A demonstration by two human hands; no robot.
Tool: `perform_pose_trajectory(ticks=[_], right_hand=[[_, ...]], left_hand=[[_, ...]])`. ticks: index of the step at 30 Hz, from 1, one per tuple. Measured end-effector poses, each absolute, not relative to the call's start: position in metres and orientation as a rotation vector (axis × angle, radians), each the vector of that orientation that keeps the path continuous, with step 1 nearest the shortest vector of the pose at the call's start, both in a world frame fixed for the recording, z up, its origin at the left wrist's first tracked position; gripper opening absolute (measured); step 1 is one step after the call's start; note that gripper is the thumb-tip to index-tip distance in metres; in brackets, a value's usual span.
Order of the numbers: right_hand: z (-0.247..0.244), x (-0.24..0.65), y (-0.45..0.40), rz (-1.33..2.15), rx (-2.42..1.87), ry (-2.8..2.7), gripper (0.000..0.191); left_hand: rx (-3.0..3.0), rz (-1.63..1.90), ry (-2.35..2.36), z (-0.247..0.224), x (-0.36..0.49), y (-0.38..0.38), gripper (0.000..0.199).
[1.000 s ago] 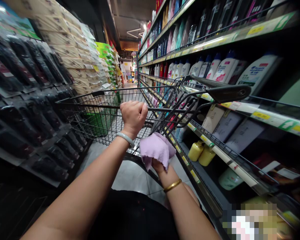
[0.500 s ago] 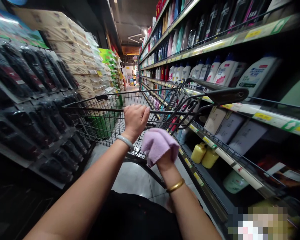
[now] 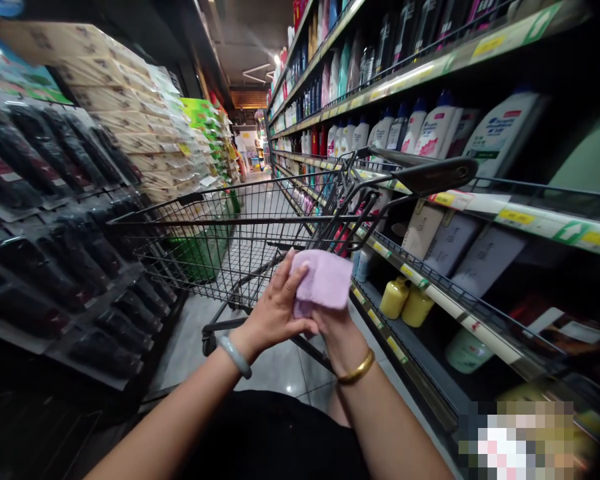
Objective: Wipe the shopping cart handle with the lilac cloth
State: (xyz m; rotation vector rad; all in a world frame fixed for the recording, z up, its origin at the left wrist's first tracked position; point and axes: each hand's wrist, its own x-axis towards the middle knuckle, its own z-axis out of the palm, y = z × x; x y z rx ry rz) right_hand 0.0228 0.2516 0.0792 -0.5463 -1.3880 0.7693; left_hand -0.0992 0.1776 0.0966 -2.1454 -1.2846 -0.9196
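A light purple cloth [image 3: 330, 281] lies folded over the fingers of my right hand [image 3: 333, 328], which hides them. Above the gold bracelet only part of this hand and its wrist show. My left hand [image 3: 276, 308], with a pale bangle at the wrist, presses against the cloth's left side. Its fingers rest on the fabric and the thumb lies under it, so it grips the cloth. Just beyond both hands stands a black wire shopping cart [image 3: 260, 219], turned sideways across the aisle, apart from my left hand.
On the right, shelves hold shampoo bottles [image 3: 440, 127], boxes [image 3: 453, 243] and yellow bottles [image 3: 395, 297]. Packaged dark goods [image 3: 105, 230] hang on the left, near stacked beige packs [image 3: 115, 87]. A green bin [image 3: 200, 253] shows behind the cart. Far down the aisle a person [image 3: 241, 143] stands.
My left hand has let go of the cart's bar and come down onto the cloth. The cloth, draped loosely before, is now folded flatter over my right hand.
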Motion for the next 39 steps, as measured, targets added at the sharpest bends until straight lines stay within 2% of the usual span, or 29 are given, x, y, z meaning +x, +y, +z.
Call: perform_pose_trajectory(ticks=[3,6,8,11,15,18,22,26,29,33,35,39], right_hand=[[0.094,0.029,0.249,1.106,-0.43,-1.303,0.05],[0.129,0.051,0.242,1.498,-0.206,-1.177,0.052],[0.155,0.075,0.238,1.575,-0.175,-1.242,0.045],[0.176,0.11,0.239,1.435,-0.319,-1.271,0.034],[0.167,0.117,0.258,0.777,-0.541,-0.892,0.031],[0.146,0.091,0.273,0.634,-0.559,-0.856,0.049],[0.122,0.051,0.279,1.012,-0.512,-0.944,0.065],[0.113,0.034,0.278,1.177,-0.52,-0.962,0.079],[0.113,0.034,0.279,1.15,-0.488,-0.988,0.08],[0.115,0.035,0.279,1.099,-0.478,-1.022,0.076],[0.114,0.035,0.28,1.079,-0.484,-1.025,0.074],[0.11,0.033,0.282,1.093,-0.516,-1.043,0.075]], left_hand=[[-2.001,-0.987,-1.399,0.095,-0.093,0.187,0.095],[-1.909,-0.985,-1.378,0.129,-0.089,0.199,0.062],[-1.945,-1.061,-1.314,0.16,-0.088,0.202,0.048],[-1.81,-1.285,-1.214,0.2,-0.085,0.204,0.031],[-1.586,-1.384,-1.064,0.213,-0.075,0.218,0.018],[-1.571,-1.188,-1.02,0.185,-0.063,0.231,0.015],[-1.629,-1.005,-1.029,0.126,-0.058,0.232,0.026],[-1.738,-0.835,-1.025,0.095,-0.072,0.22,0.019],[-1.799,-0.802,-1.109,0.109,-0.078,0.217,0.014],[-1.668,-0.997,-1.291,0.133,-0.067,0.222,0.015],[-1.665,-0.992,-1.327,0.126,-0.061,0.224,0.016],[-1.764,-0.838,-1.47,0.077,-0.065,0.216,0.014]])
